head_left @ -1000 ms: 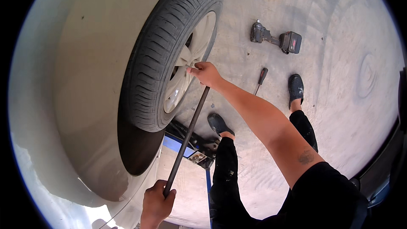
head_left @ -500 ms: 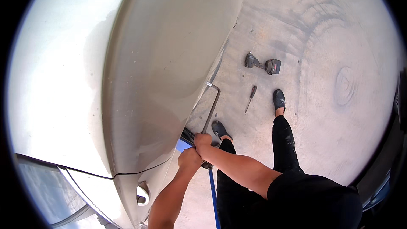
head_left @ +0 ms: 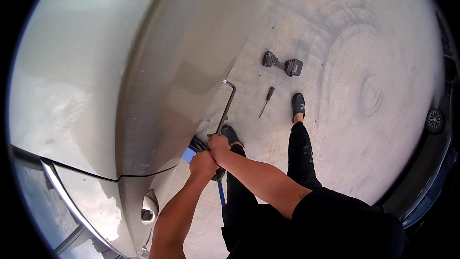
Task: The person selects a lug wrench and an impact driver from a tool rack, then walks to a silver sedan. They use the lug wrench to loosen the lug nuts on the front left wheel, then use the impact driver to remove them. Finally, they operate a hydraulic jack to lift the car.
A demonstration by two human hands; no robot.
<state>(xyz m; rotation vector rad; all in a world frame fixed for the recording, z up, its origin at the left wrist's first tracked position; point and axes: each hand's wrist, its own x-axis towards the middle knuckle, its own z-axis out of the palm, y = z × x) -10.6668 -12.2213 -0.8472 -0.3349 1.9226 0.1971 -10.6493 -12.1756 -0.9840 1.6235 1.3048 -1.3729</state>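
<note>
Wrapped round the lower part of a bent steel crank bar (head_left: 226, 108) is my right hand (head_left: 219, 146). The bar's upper end turns toward the car's lower edge and carries a bright metal tip. Just below and left of it, my left hand (head_left: 203, 164) is closed, touching or almost touching the right one; what it grips is hidden. Dark parts and a blue piece (head_left: 189, 154) show beside my hands at the car's lower edge. Under them hangs a blue rod (head_left: 221, 193) in front of my leg. The pale car body (head_left: 167, 81) fills the left side.
A black cordless impact wrench (head_left: 282, 63) and a dark-handled screwdriver (head_left: 267, 101) lie on the concrete floor (head_left: 345, 134). My feet stand apart in dark shoes (head_left: 298, 104). A car door handle (head_left: 149, 207) is at lower left, another vehicle (head_left: 433, 129) at far right.
The whole view has shifted, so floor, tools and hands appear farther left and higher. Both hands keep their closed grip beside the bar, whose angle looks almost the same.
</note>
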